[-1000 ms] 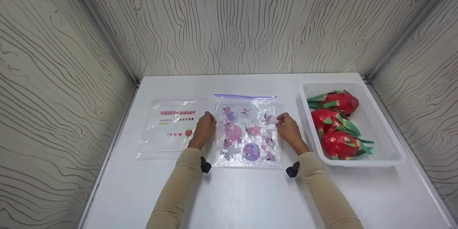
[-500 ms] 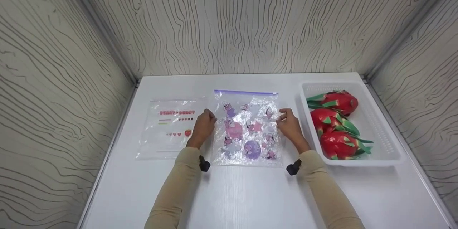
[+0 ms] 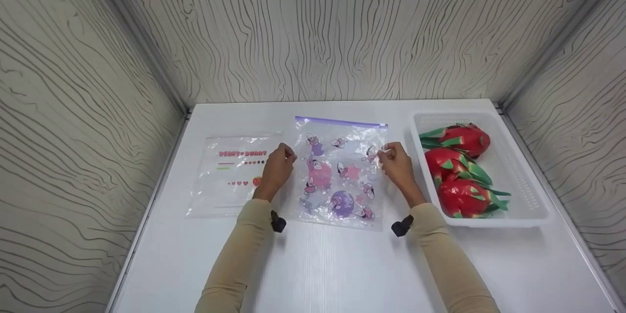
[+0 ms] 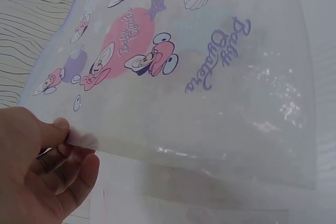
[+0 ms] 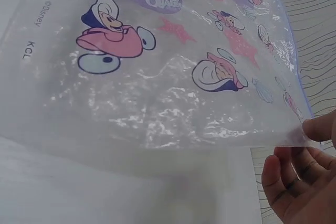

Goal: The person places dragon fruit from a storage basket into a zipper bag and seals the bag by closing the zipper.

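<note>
Between the two hands is a clear zip bag (image 3: 337, 176) printed with pink and purple cartoon figures, its purple zip strip (image 3: 341, 121) at the far edge. My left hand (image 3: 279, 171) pinches the bag's left side edge between thumb and finger; the left wrist view shows the thumb (image 4: 59, 128) on the film. On the opposite edge, near the zip end, my right hand (image 3: 397, 166) pinches the bag the same way, thumb (image 5: 319, 127) on top. In both wrist views the bag's side edge is raised off the white table.
A second clear bag (image 3: 230, 195) with red lettering lies flat at the left, partly behind the left hand. At the right stands a white plastic basket (image 3: 525, 176) holding several red dragon fruits (image 3: 462, 198). Patterned panels (image 3: 313, 34) enclose the table (image 3: 323, 274) at the back and sides.
The printed bag has shifted away from the person and its zip edge now slants down to the right. Both hands have moved slightly forward with it. The other bag and the basket stay put.
</note>
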Demonstrator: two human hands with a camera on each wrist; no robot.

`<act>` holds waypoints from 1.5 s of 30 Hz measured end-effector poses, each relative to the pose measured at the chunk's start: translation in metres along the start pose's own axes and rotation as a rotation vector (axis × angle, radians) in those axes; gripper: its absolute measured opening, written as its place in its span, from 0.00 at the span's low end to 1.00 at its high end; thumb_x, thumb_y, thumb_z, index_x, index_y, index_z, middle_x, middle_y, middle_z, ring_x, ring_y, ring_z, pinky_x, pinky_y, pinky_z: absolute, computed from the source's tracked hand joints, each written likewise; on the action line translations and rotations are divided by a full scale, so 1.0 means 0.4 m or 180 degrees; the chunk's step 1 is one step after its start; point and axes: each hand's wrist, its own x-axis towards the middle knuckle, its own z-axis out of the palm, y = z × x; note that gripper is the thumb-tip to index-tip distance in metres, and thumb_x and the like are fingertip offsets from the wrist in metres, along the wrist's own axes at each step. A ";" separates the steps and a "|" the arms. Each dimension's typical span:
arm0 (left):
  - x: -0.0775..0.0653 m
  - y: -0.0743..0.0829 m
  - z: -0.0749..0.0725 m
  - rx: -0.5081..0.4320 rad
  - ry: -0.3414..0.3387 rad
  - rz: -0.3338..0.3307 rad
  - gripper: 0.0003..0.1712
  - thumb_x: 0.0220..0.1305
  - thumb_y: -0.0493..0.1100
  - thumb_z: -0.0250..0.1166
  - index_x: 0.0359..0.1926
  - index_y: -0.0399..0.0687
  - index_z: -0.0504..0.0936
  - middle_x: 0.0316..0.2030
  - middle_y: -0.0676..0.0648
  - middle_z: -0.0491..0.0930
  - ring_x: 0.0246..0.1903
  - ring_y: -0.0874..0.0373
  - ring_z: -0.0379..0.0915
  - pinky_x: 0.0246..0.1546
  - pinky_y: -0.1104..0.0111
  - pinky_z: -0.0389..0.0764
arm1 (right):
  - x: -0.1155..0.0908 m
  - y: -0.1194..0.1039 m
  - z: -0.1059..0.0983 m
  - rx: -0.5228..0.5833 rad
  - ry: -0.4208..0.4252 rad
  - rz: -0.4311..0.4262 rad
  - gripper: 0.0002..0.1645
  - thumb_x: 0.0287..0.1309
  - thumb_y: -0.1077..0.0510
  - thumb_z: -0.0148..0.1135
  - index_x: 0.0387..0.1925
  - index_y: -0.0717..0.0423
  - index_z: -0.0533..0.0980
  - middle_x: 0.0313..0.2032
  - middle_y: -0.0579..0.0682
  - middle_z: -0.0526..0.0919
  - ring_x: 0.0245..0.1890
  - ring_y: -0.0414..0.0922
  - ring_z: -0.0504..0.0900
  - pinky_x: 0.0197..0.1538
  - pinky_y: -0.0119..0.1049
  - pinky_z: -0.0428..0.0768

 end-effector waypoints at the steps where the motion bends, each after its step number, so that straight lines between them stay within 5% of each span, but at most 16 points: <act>1: 0.000 0.002 -0.002 -0.0015 0.0012 0.0003 0.05 0.80 0.40 0.60 0.49 0.43 0.77 0.42 0.44 0.82 0.39 0.54 0.79 0.42 0.61 0.82 | 0.000 -0.002 -0.001 0.0005 0.0014 0.0005 0.16 0.76 0.57 0.59 0.56 0.62 0.72 0.42 0.57 0.82 0.33 0.40 0.79 0.33 0.27 0.77; 7: 0.006 0.014 -0.012 -0.0023 0.0123 0.0209 0.05 0.79 0.39 0.62 0.49 0.41 0.78 0.42 0.43 0.84 0.39 0.53 0.79 0.41 0.61 0.81 | -0.001 -0.015 -0.006 0.0068 0.0182 -0.0015 0.12 0.71 0.62 0.62 0.51 0.63 0.74 0.50 0.62 0.82 0.44 0.45 0.76 0.43 0.28 0.73; 14: 0.013 0.025 -0.016 -0.0125 0.0133 0.0245 0.05 0.78 0.38 0.63 0.49 0.40 0.79 0.41 0.43 0.83 0.37 0.56 0.76 0.37 0.66 0.78 | -0.003 -0.032 -0.014 0.0304 0.0043 0.0081 0.22 0.72 0.59 0.59 0.63 0.63 0.72 0.56 0.61 0.81 0.50 0.47 0.77 0.50 0.32 0.75; 21: 0.019 0.032 -0.017 -0.0077 0.0220 0.0408 0.04 0.77 0.37 0.64 0.47 0.40 0.80 0.40 0.43 0.85 0.37 0.54 0.79 0.38 0.64 0.80 | -0.004 -0.035 -0.018 0.0553 0.0041 0.0023 0.19 0.76 0.49 0.62 0.55 0.60 0.76 0.34 0.46 0.80 0.34 0.39 0.76 0.36 0.29 0.74; 30: 0.028 0.047 -0.022 -0.0024 0.0191 0.0420 0.08 0.79 0.40 0.63 0.51 0.40 0.81 0.43 0.43 0.84 0.41 0.53 0.80 0.43 0.61 0.83 | -0.009 -0.038 -0.023 0.0741 0.0003 0.0003 0.19 0.74 0.49 0.66 0.52 0.61 0.81 0.30 0.41 0.80 0.31 0.38 0.76 0.33 0.29 0.77; 39: 0.021 0.052 -0.011 -0.0067 0.0070 0.0510 0.19 0.79 0.38 0.61 0.66 0.37 0.77 0.60 0.38 0.82 0.56 0.46 0.83 0.57 0.52 0.85 | -0.028 -0.050 -0.023 0.0673 0.0172 -0.0555 0.15 0.77 0.55 0.63 0.57 0.56 0.85 0.28 0.52 0.76 0.26 0.38 0.73 0.28 0.26 0.71; 45: 0.017 0.064 -0.008 -0.0031 0.0077 0.0659 0.18 0.78 0.35 0.60 0.64 0.36 0.78 0.63 0.37 0.79 0.57 0.45 0.83 0.59 0.53 0.85 | -0.026 -0.034 -0.002 0.0629 0.0395 -0.0971 0.11 0.76 0.57 0.64 0.53 0.50 0.87 0.24 0.46 0.75 0.24 0.41 0.72 0.25 0.27 0.69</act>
